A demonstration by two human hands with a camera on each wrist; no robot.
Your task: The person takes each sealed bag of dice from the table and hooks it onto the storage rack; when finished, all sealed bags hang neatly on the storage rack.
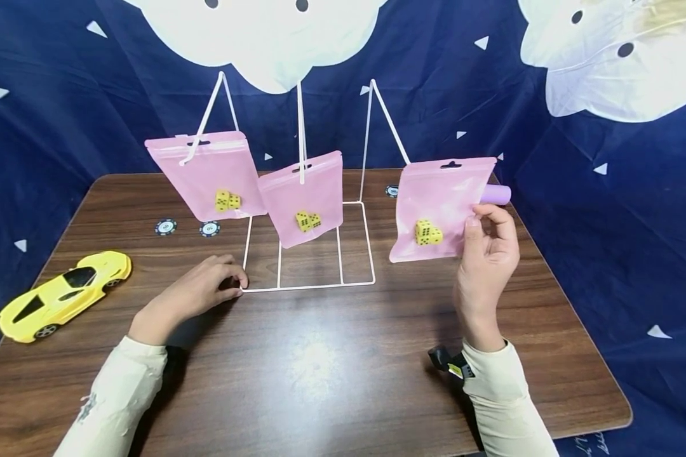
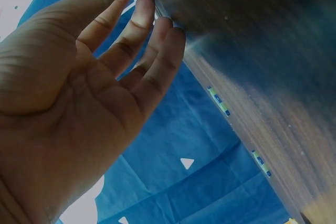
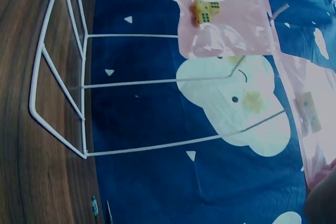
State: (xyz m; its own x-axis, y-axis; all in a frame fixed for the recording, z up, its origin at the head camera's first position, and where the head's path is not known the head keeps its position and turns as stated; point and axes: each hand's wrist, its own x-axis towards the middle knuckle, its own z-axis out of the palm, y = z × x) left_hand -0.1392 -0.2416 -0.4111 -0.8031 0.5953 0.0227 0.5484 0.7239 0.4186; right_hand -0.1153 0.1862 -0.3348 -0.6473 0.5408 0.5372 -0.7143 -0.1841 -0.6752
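Note:
A white wire display rack [image 1: 309,289] stands on the table. On its left prong hangs a pink zip bag [image 1: 206,168] with yellow dice inside; on the middle prong hangs a second such bag [image 1: 280,197]. My right hand [image 1: 488,260] pinches the right edge of a third pink bag [image 1: 446,197], also holding yellow dice [image 1: 425,233]. This bag is upright beside the right prong, its slot apart from the prong in the head view. At the rack's front left corner, my left hand [image 1: 200,289] grips the base wire between thumb and fingers.
A yellow toy car [image 1: 63,295] sits at the left. Poker chips [image 1: 166,226] lie behind the left hand, and another chip [image 1: 392,190] near the back edge. Partly behind the third bag is a purple cylinder [image 1: 497,194]. A blue curtain [image 1: 434,127] hangs behind the table.

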